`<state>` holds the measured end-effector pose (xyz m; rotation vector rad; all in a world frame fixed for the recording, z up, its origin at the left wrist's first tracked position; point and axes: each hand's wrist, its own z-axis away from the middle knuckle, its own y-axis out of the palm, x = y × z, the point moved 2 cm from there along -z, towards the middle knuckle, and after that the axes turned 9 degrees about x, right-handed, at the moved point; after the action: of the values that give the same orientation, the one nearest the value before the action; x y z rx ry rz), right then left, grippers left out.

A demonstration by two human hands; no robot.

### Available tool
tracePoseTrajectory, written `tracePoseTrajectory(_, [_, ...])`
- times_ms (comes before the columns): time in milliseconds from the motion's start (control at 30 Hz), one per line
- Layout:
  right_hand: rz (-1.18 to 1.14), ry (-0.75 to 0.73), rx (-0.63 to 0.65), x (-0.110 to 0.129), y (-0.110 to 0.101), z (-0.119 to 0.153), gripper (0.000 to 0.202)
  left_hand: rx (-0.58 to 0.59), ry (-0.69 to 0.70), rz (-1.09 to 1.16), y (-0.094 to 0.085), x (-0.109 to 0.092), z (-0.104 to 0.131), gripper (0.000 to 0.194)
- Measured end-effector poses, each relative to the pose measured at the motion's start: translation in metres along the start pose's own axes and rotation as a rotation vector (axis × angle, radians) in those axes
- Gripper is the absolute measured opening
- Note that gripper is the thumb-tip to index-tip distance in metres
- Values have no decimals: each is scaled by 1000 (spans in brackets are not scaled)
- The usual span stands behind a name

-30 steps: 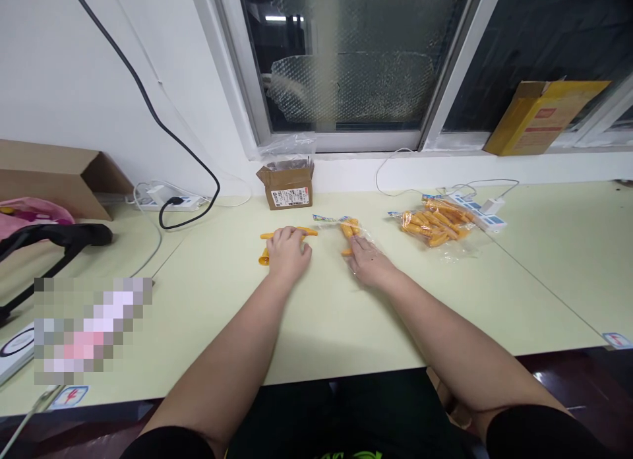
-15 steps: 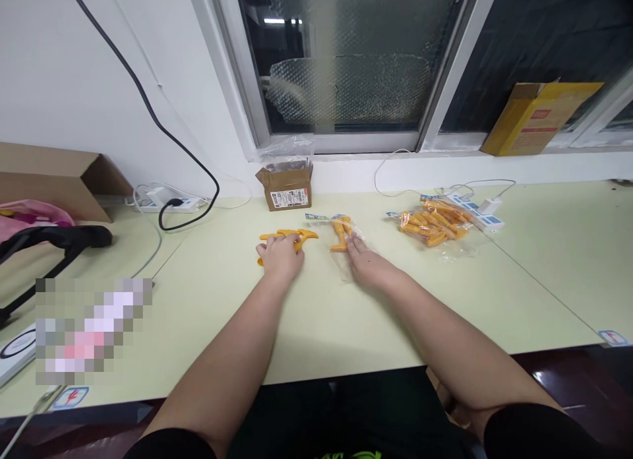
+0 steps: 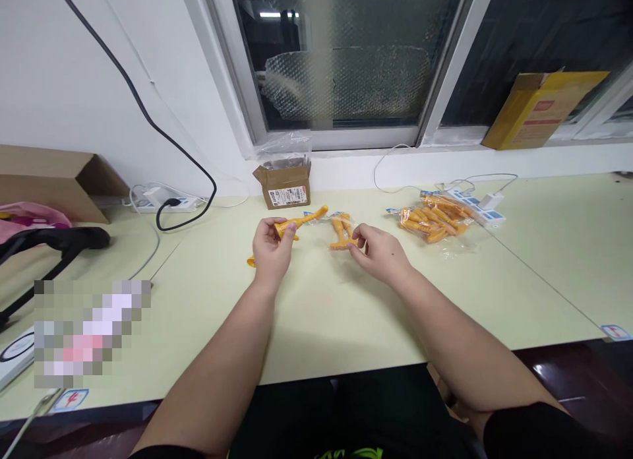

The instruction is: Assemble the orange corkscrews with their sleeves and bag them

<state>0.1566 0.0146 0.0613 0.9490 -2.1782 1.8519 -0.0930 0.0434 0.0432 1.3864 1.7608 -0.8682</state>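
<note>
My left hand (image 3: 273,251) is closed around a yellow-orange plastic piece (image 3: 309,217), whose slim arm sticks out to the upper right. Another yellow-orange piece (image 3: 251,262) shows beside that wrist on the table, mostly hidden by the hand. To the right lies a clear plastic bag (image 3: 341,260) with a coloured header strip, holding orange T-ended pieces (image 3: 341,233). My right hand (image 3: 378,251) has its thumb and fingers bent around the bag's right edge, at the end of an orange crosspiece.
A fuller bag of orange pieces (image 3: 435,220) lies at right, against a white power strip (image 3: 487,212). An opened small carton (image 3: 287,185) stands by the wall. At left are a black frame (image 3: 59,238), a larger cardboard box (image 3: 44,179) and a black cable (image 3: 185,142).
My left hand has turned and lifted, raising a yellow-orange piece from the table. My right hand has gone from lying flat on the bag to curled fingers at its right edge.
</note>
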Motion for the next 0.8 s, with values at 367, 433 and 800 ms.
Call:
tracePoseTrajectory(367, [-786, -73, -46, -21, 25, -15, 40, 315, -277, 348, 41, 15, 22, 41])
tracePoseTrajectory(433, [-900, -88, 73, -24, 31, -17, 39, 329, -298, 355, 43, 17, 23, 42])
tracePoseTrajectory(800, [-1030, -39, 60, -25, 30, -20, 41, 389, -322, 425, 44, 13, 25, 46])
